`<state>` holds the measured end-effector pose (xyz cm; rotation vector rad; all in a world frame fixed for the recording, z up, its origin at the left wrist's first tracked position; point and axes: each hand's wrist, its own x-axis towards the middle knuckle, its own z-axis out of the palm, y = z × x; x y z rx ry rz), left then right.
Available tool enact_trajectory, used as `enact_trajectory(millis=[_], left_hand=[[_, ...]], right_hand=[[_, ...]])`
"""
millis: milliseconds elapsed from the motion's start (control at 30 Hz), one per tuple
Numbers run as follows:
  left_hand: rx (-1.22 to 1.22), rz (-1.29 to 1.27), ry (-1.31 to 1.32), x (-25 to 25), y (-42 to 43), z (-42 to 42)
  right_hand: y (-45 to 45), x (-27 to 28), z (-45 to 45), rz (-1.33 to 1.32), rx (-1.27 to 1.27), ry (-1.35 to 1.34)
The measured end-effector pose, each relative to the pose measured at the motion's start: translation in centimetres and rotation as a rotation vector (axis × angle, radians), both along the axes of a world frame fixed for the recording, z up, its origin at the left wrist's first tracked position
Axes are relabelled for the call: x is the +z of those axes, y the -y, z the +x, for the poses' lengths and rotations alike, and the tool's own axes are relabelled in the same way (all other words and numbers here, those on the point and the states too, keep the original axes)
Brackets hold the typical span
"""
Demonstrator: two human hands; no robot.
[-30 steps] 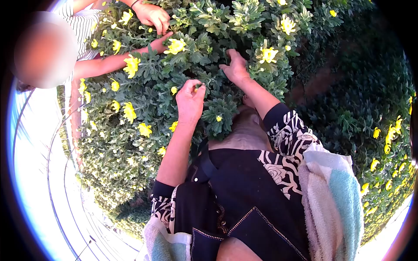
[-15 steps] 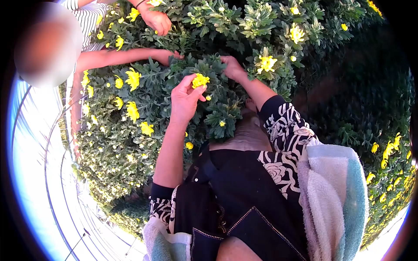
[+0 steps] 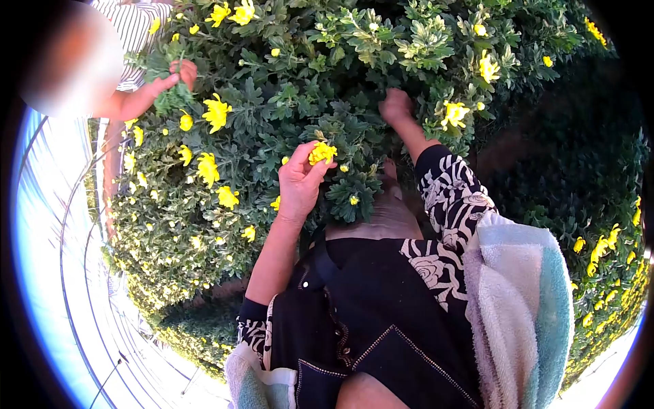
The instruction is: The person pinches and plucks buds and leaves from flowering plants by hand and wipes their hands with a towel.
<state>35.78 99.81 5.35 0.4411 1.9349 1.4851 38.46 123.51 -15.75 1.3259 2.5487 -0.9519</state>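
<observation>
Thumb and fingers of my left hand (image 3: 300, 184) are pinched round a yellow flower (image 3: 322, 153) at the middle of the view. My right hand (image 3: 396, 107) reaches into the dark green foliage (image 3: 347, 129) to the right of it. Its fingers are bent down among the leaves, and whatever they touch is hidden. Another yellow flower (image 3: 454, 114) stands on the plants to the right of my right hand.
At the upper left a co-worker in a striped top (image 3: 133, 24) holds a bunch of green leaves (image 3: 167, 75). More flowering plants (image 3: 603, 259) grow at the right, beyond a dark gap. Curved thin poles (image 3: 65, 238) run down the left edge.
My left hand moved slightly right and down with the flower, which came into view in it between the earlier frames. My right hand moved right. The co-worker's hand drew back left with leaves.
</observation>
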Motion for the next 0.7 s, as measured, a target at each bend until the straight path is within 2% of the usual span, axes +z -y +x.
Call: enact_trajectory(millis=[67, 133, 167, 200, 267, 300, 333, 367, 400, 467, 500, 533, 600, 700], left_hand=[[-0.007, 0.002, -0.002, 0.1, -0.3, -0.2], [-0.03, -0.073, -0.001, 0.4, -0.4, -0.5], [-0.031, -0.067, -0.002, 0.5, -0.6, -0.7], [-0.033, -0.057, -0.057, 0.4, -0.8, -1.0], [-0.038, -0.04, -0.17, 0.3, -1.3, -1.8], [-0.131, -0.197, -0.353, 0.8, -1.6, -2.5], [-0.134, -0.192, -0.357, 1.1, -2.1, -2.7], [-0.187, -0.191, -0.418, 2.1, -3.0, -2.8], [-0.235, -0.192, -0.479, 2.6, -3.9, -3.0], [-0.353, -0.084, -0.555, 2.6, -5.3, -4.1], [-0.339, -0.036, -0.329, 2.8, -6.1, -4.6], [-0.323, 0.011, -0.103, 3.0, -7.0, -5.1], [-0.097, 0.217, 0.301, 1.8, -8.7, -6.2], [0.021, 0.021, 0.283, 0.9, -10.9, -7.6]], right_hand=[[0.1, 2.0, -0.6, 0.016, 0.01, -0.066], [0.1, 3.1, -1.5, -0.102, -0.273, -0.527], [-0.1, 5.9, -1.5, -0.221, -0.413, -0.739], [-1.2, 7.4, -1.6, -0.261, -0.421, -0.708], [-2.6, 8.3, -3.3, -0.245, -0.526, -1.014], [-4.0, 9.2, -3.7, -0.194, -0.474, -0.982], [-5.3, 10.1, -4.2, -0.145, -0.42, -0.949], [-6.2, 9.9, -5.2, -0.286, -0.424, -1.115], [-7.3, 10.1, -5.9, -0.428, -0.411, -1.165], [-8.8, 11.1, -6.0, -0.64, -0.208, -1.065], [-9.0, 10.7, -6.4, -0.567, -0.149, -0.954], [-8.9, 10.1, -6.4, -0.571, -0.144, -0.96], [-8.8, 10.0, -6.4, -0.674, -0.013, -0.87], [-6.7, 10.8, -4.9, -0.727, -0.042, -0.86]])
